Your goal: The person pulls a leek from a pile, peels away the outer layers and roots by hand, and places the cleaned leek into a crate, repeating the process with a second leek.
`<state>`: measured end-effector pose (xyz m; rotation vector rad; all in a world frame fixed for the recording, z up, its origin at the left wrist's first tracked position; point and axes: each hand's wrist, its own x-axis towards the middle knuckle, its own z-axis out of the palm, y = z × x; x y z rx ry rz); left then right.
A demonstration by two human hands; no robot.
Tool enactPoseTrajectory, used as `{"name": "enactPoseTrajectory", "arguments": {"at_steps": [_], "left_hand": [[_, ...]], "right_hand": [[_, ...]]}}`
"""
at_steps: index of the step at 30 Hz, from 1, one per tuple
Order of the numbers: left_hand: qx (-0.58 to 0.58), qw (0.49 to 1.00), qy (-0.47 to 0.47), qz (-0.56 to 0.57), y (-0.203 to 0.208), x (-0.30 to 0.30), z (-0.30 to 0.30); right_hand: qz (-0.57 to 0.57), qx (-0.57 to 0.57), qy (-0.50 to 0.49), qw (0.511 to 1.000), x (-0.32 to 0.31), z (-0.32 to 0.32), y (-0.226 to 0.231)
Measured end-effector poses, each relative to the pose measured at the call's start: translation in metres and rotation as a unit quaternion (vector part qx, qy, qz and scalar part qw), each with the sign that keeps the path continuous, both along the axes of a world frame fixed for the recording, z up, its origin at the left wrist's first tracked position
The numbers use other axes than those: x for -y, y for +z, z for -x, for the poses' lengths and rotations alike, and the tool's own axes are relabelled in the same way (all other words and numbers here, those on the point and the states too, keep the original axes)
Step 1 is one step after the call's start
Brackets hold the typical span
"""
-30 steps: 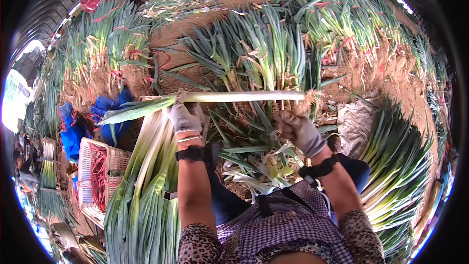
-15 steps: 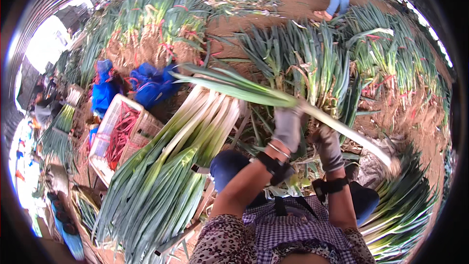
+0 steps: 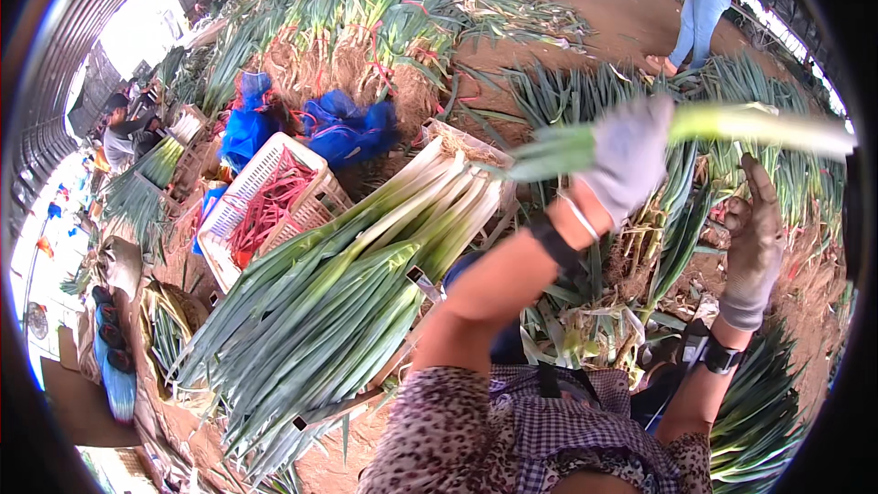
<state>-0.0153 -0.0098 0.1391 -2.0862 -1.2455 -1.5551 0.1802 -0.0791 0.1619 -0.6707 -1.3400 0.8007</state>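
Observation:
My left hand (image 3: pixel 631 154), in a pale work glove, is closed around a leek (image 3: pixel 732 124) and holds it raised in front of me. Its white root end points right and its green leaves trail left; motion smears both ends. Lower on the right, my gloved right hand (image 3: pixel 757 252) is raised with its fingers apart, and nothing is in it. To the left of my arms, a big pile of leeks (image 3: pixel 338 284) lies side by side on a low stand, white ends away from me.
A white plastic crate (image 3: pixel 212 236) with red strips (image 3: pixel 273 204) stands beyond the pile, near blue bags (image 3: pixel 347 131). Bundled leeks stand upright behind (image 3: pixel 357 27) and ahead at right. More leeks (image 3: pixel 764 412) lie beside my right arm. A person in jeans (image 3: pixel 702 14) stands at far right.
My left hand has lifted the leek up and to the right. My right hand has moved right and opened, with its fingers pointing up. The view has shifted slightly.

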Motion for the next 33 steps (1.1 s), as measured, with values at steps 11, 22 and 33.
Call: {"name": "enactPoseTrajectory", "arguments": {"at_steps": [11,22,33], "left_hand": [[-0.380,0.748,0.465,0.284,0.156,0.211,0.229],[-0.154,0.737,0.321,0.574,-0.168,0.213,0.243],[-0.134,0.706,0.312,0.622,-0.154,0.207,0.237]], "right_hand": [[0.449,-0.063,0.091,0.887,-0.001,0.024,-0.172],[0.474,-0.022,0.065,0.878,0.021,-0.007,-0.216],[0.556,-0.070,0.007,0.828,0.047,-0.038,-0.243]]}}
